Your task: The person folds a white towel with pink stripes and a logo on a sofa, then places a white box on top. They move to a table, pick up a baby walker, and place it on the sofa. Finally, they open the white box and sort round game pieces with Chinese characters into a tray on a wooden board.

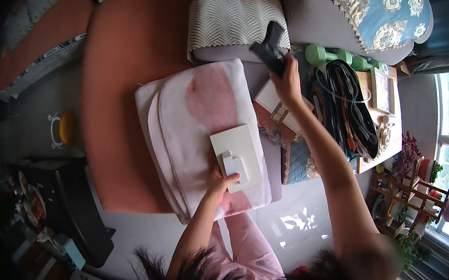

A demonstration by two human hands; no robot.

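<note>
My left hand (221, 187) is closed at the near edge of a flat white box (249, 162), its thumb on a small white block-shaped piece (233, 167) on top; the other fingers are mostly hidden. The box is over a folded white and pink blanket (180, 133). Stretched out to the far right, my right hand (287, 81) grips a black handheld device (269, 48) with an angled, branching shape; its exact kind I cannot make out. The device is held up beside a grey and white patterned cover (234, 21).
A sofa with an orange-brown cover (117, 107) bears the blanket. To the right are green dumbbells (336, 57), dark folded clothes (347, 110) and a wooden table (394, 138). Potted plants (421, 190) stand by the window. A black cabinet (72, 205) is at left.
</note>
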